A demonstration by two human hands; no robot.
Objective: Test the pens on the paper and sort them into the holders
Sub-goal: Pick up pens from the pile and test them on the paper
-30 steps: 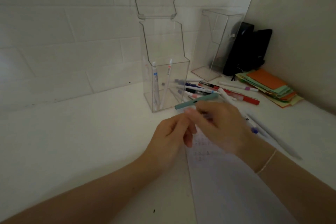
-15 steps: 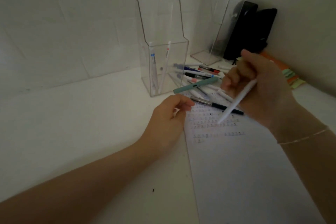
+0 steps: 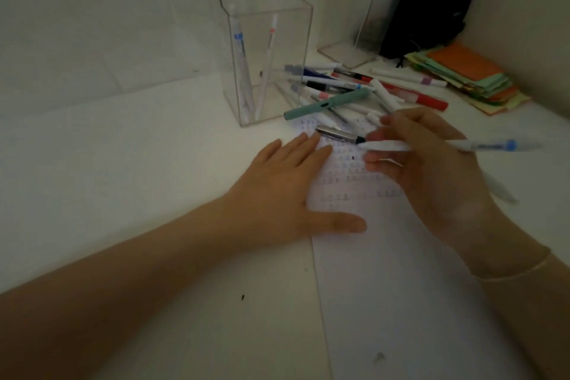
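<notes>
My right hand grips a white pen with a blue end, its tip pointing left over the scribbled top of the paper. My left hand lies flat with fingers spread on the paper's left edge. A silver and black pen rests on the paper just beyond my fingers. A heap of pens, among them a teal one and a red marker, lies behind. The near clear holder contains two white pens. A second clear holder stands farther back.
A stack of coloured paper notes sits at the back right beside a black object. A white pen lies right of my right wrist. White walls close off the back and right side of the white desk.
My right hand has come down from the pen heap to the paper, with the white pen swung to point left. My left hand has flattened onto the paper.
</notes>
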